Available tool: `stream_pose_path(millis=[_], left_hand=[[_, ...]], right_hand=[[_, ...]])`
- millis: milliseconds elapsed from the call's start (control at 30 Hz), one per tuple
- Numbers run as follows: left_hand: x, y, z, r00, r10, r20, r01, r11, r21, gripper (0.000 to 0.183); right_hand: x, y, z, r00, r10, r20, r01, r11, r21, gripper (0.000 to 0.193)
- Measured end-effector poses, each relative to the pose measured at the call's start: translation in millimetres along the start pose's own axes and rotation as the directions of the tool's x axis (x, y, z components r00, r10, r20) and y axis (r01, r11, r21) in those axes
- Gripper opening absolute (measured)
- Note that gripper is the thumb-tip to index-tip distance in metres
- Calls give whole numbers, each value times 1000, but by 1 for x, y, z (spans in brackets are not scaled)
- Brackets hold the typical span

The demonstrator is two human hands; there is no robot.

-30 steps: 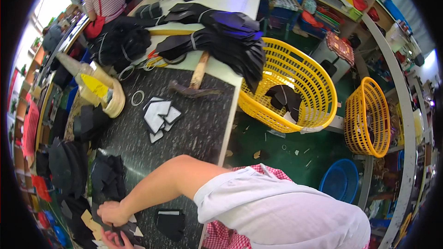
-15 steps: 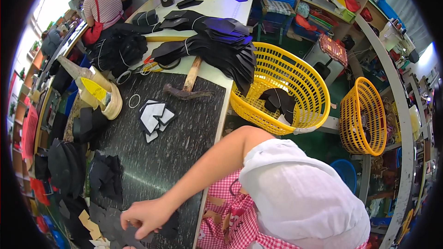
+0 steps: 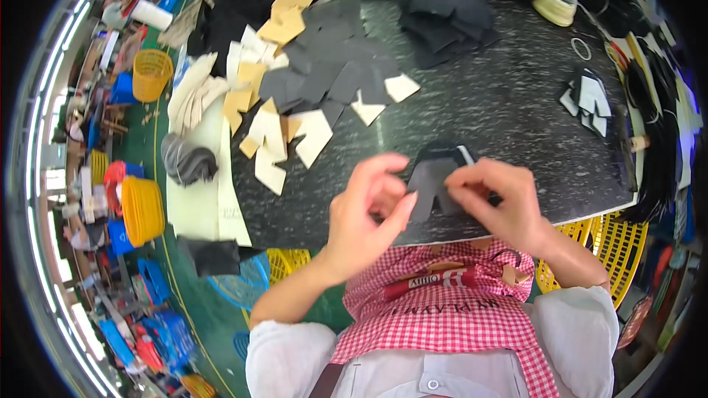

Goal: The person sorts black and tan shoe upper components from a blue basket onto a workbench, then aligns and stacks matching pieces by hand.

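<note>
A dark, notched flat piece (image 3: 429, 180), cut like a shoe upper part, lies near the table's front edge, with a black-and-white edge showing behind it. My right hand (image 3: 501, 195) pinches its right side between thumb and fingers. On the other side, my left hand (image 3: 372, 206) has its fingers loosely curled and apart from the thumb, whose tip is at the piece's left edge. Further left on the dark table (image 3: 509, 96) spreads a pile of grey cut pieces (image 3: 328, 59), mixed with cream pieces (image 3: 313, 136) and tan pieces (image 3: 284, 26).
Black pieces (image 3: 446, 18) are stacked at the back. White-faced pieces (image 3: 590, 99) lie at the right, near a pale ring (image 3: 581, 48). A yellow-and-cream shoe form (image 3: 557, 0) stands at the far right. A yellow basket (image 3: 616, 250) sits below the right table edge.
The view has swung round. My right hand has gone from the grey pile to the front edge and now grips a dark piece. My left hand, barely visible before, has come fully into view.
</note>
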State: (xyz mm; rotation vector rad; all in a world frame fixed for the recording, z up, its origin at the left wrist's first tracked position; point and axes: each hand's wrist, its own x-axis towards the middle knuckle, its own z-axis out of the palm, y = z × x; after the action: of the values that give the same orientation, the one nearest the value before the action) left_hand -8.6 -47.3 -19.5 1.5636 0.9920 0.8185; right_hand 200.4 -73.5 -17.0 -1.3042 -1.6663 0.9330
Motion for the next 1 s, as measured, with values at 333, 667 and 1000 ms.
stream_pose_path(millis=[333,667,1000], left_hand=[[26,-13,13,987,68,143,-101,967,235,26],[28,-20,22,927,338,165,-373,767,523,15],[37,-33,-129,899,372,-231,54,430,901,48]], right_hand=[[5,20,-12,999,43,25,-41,995,-87,12],[11,9,-11,942,-297,158,334,883,-331,23],[16,6,-5,923,-253,290,335,900,-278,28]])
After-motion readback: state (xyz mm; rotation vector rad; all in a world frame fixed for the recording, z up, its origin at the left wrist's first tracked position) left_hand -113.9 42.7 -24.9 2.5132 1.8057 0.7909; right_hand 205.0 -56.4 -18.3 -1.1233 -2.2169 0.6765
